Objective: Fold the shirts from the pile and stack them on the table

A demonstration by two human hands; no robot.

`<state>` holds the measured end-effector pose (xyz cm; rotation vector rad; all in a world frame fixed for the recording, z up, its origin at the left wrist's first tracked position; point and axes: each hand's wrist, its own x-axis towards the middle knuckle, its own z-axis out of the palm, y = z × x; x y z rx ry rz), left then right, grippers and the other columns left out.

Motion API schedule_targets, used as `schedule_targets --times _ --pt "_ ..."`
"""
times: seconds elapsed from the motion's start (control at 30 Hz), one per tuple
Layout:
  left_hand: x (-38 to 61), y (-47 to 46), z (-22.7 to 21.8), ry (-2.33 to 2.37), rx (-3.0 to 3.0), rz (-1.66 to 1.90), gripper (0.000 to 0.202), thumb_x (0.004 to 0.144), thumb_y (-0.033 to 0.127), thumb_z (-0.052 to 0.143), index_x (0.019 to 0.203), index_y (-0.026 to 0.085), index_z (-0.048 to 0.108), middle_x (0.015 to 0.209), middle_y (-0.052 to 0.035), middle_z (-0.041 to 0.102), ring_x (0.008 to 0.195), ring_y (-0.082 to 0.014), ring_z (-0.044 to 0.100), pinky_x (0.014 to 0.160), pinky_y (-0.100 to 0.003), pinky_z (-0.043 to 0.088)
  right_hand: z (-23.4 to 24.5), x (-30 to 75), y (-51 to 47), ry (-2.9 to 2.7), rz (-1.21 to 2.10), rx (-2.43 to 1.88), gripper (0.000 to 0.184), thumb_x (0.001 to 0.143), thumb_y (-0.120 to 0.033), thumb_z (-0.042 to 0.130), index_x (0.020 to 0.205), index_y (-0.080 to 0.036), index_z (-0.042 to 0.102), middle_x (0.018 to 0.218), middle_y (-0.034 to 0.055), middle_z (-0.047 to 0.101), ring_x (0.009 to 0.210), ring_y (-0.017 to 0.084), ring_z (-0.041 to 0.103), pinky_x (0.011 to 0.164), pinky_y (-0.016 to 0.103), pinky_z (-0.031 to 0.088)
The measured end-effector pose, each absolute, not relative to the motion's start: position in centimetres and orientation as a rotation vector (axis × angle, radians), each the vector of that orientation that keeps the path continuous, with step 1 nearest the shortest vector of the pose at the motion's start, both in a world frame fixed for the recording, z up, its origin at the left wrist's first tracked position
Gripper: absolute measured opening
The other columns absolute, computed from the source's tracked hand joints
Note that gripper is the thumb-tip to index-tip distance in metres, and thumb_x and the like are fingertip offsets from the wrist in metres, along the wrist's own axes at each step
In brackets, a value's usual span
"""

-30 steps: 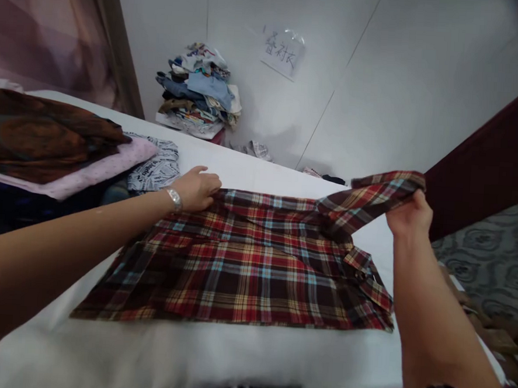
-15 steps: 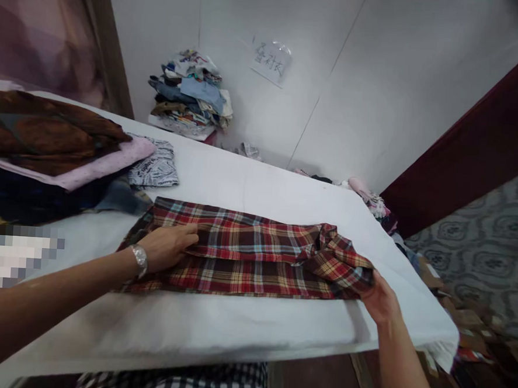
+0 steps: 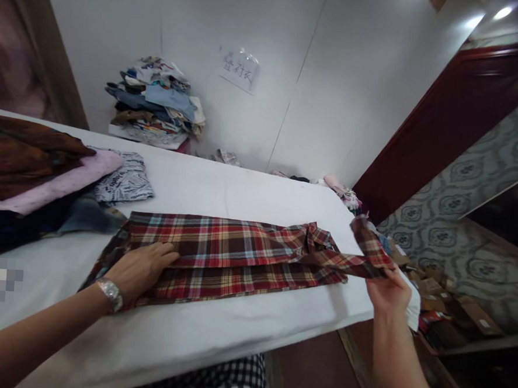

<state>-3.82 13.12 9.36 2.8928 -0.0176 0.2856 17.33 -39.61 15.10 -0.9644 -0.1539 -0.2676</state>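
Resting the left hand [image 3: 142, 269] on the left part of a plaid shirt [image 3: 225, 244] of dark brown, red, yellow and light blue fabric, laid in a long folded strip on a bench [image 3: 207, 185] draped in white cloth; impossible to tell pinching from pressing there. Clasping the shirt's sleeve [image 3: 343, 260] in the right hand [image 3: 389, 290], well apart from the left, and holding it out past the strip's right end. At far left on the bench, beside a folded black-and-white printed garment [image 3: 126, 180], a heap with a rust-brown patterned garment [image 3: 28, 156] over pink dotted cloth [image 3: 62, 185].
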Motion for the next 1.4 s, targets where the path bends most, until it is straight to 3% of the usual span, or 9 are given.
schedule_targets --times 0.13,0.27,0.5,0.63,0.8,0.93,1.07,1.27,1.4 --pt "-4.4 13.2 9.7 -0.092 2.918 0.163 0.043 0.074 0.010 0.036 0.096 0.021 0.071 0.098 -0.0106 0.066 0.089 -0.0254 0.061 0.080 -0.041 0.051 12.6 17.1 -39.8 -0.119 -0.248 -1.077 0.017 0.058 -0.012 0.056 0.072 -0.020 0.061 0.079 -0.0025 0.068 0.074 0.015 0.065 0.071 0.034 0.051" --pt "-4.9 13.4 9.1 -0.080 2.833 0.174 0.042 0.076 0.015 0.038 0.100 0.021 0.070 0.094 -0.0098 0.066 0.086 -0.0226 0.062 0.079 -0.037 0.050 14.5 17.8 -38.5 -0.191 -0.285 -1.071 0.016 0.056 -0.011 0.055 0.068 -0.020 0.059 0.082 -0.0034 0.068 0.078 0.015 0.065 0.074 0.033 0.050" --pt "-4.7 12.1 9.9 0.092 2.587 0.093 0.045 0.079 0.054 0.048 0.107 0.026 0.068 0.110 -0.0074 0.065 0.087 -0.0237 0.065 0.076 -0.034 0.051 22.7 19.2 -28.5 -0.617 -0.015 -1.281 0.008 0.063 -0.021 0.062 0.067 -0.022 0.055 0.078 -0.0011 0.067 0.072 0.018 0.064 0.066 0.033 0.050" --pt "-2.3 9.8 10.9 0.214 2.251 0.157 0.065 0.077 0.062 0.048 0.128 0.024 0.054 0.113 -0.0086 0.065 0.093 -0.0245 0.064 0.081 -0.036 0.053 23.6 20.7 -20.5 -0.835 0.140 -1.592 0.025 0.069 -0.032 0.067 0.091 -0.022 0.065 0.089 0.0038 0.072 0.087 0.021 0.065 0.081 0.039 0.050" --pt "0.2 8.0 9.7 0.327 2.000 0.158 0.082 0.076 0.066 0.048 0.141 0.018 0.036 0.129 -0.0153 0.057 0.117 -0.0279 0.056 0.094 -0.039 0.048 20.0 22.5 -17.7 -0.675 0.038 -1.682 0.034 0.076 -0.040 0.062 0.103 -0.020 0.064 0.094 0.0061 0.073 0.088 0.019 0.067 0.085 0.039 0.050" --pt "1.3 8.0 9.3 0.375 2.220 0.161 0.073 0.079 0.061 0.044 0.139 0.019 0.042 0.134 -0.0148 0.054 0.101 -0.0277 0.062 0.086 -0.041 0.050 15.3 22.6 -21.3 -0.561 -0.079 -1.940 0.030 0.075 -0.040 0.058 0.095 -0.019 0.067 0.095 0.0076 0.073 0.092 0.022 0.066 0.089 0.040 0.049" --pt "3.6 7.6 9.8 0.347 2.541 0.166 0.059 0.085 0.051 0.036 0.126 0.013 0.055 0.141 -0.0157 0.046 0.127 -0.0295 0.045 0.104 -0.043 0.037 10.5 22.3 -25.3 -0.562 -0.239 -2.255 0.038 0.078 -0.040 0.053 0.103 -0.017 0.068 0.110 0.0118 0.068 0.104 0.026 0.062 0.098 0.045 0.044" --pt "5.0 3.9 10.1 0.258 2.734 0.086 0.045 0.079 0.050 0.050 0.108 0.018 0.063 0.139 -0.0160 0.048 0.133 -0.0337 0.036 0.106 -0.055 0.029 4.1 21.5 -26.9 -0.568 -0.209 -2.447 0.055 0.081 -0.048 0.051 0.126 -0.017 0.058 0.144 0.0140 0.042 0.138 0.032 0.030 0.110 0.050 0.030" --pt "4.2 2.6 10.7 0.211 2.621 0.100 0.027 0.076 0.035 0.054 0.094 0.018 0.063 0.111 -0.0143 0.066 0.110 -0.0312 0.057 0.093 -0.047 0.043 2.5 20.4 -26.6 -0.585 -0.361 -2.460 0.057 0.085 -0.050 0.047 0.133 -0.019 0.052 0.153 0.0119 0.026 0.143 0.032 0.015 0.111 0.052 0.027"
